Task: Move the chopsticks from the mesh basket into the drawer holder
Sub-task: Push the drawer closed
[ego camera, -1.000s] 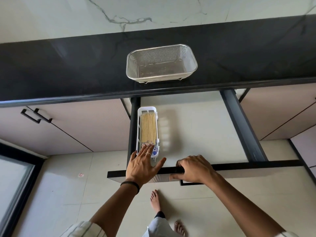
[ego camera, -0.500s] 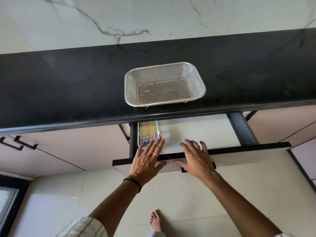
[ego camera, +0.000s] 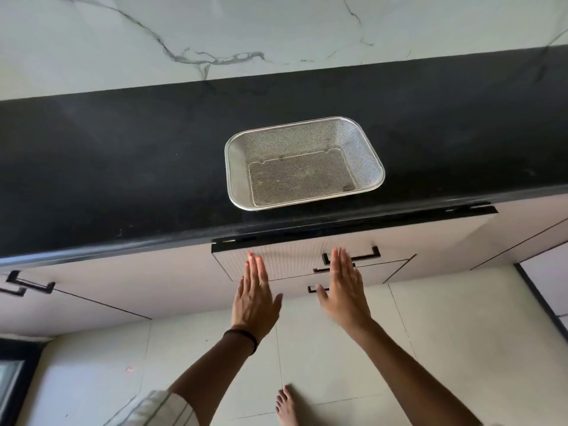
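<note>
While both palms lie flat against the cabinet face, the scene reads from left to right as follows: two black bracket-shaped cabinet handles point(ego camera: 27, 285) at the far left; the left hand point(ego camera: 253, 299), fingers straight and spread, gripping nothing, its fingertips touching the pale ribbed drawer front point(ego camera: 292, 256); the right hand point(ego camera: 344, 290), likewise flat and unclenched, holding nothing, its fingers overlapping the black drawer pull point(ego camera: 359, 256); above them the rectangular steel mesh basket point(ego camera: 236, 167) standing on the black stone countertop point(ego camera: 107, 167), near its front edge, with no chopsticks visible inside, only small specks on the mesh floor; a bare foot point(ego camera: 285, 407) on the pale floor tiles below. The drawer front sits almost flush beneath the countertop edge, a narrow dark gap showing along its top; the chopsticks and their holder are hidden, presumably inside the drawer, directly beyond the two palms. The drawer's long axis runs left to right across both hands; any closing travel lies straight away from the palms, toward the wall. Both hands are equally near; the right lies closest to the pull. Judged so, the transfer appears complete and only seating the drawer remains.
</note>
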